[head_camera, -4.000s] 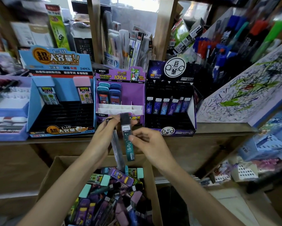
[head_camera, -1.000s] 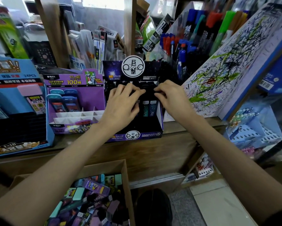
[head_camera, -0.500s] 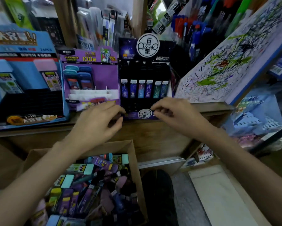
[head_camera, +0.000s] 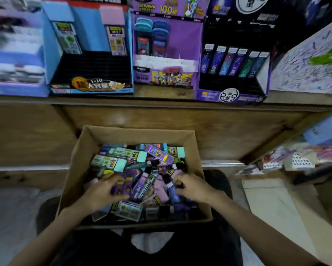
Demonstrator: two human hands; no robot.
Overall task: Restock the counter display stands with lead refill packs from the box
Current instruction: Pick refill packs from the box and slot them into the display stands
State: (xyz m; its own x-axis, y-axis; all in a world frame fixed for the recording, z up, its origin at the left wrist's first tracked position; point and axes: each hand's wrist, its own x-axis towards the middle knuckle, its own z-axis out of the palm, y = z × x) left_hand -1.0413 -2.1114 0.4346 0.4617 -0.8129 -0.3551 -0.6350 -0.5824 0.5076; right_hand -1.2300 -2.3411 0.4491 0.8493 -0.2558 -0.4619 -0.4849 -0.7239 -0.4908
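The wooden worktop (head_camera: 161, 96) carries a blue display stand (head_camera: 90, 35), a purple display stand (head_camera: 182, 39) just beside it, then a black display stand (head_camera: 228, 82), and a scribbled board (head_camera: 310, 60) at the right.

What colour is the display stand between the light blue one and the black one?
Purple. The display stand shows best in the head view, the only one.

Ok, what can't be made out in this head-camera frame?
Head view: whether the left hand or right hand grips anything; motion blur smears both inside the brown cardboard box.
Black-and-purple display stand: header cut off by the top edge.
Colourful lead refill packs: labels blurred, unreadable.
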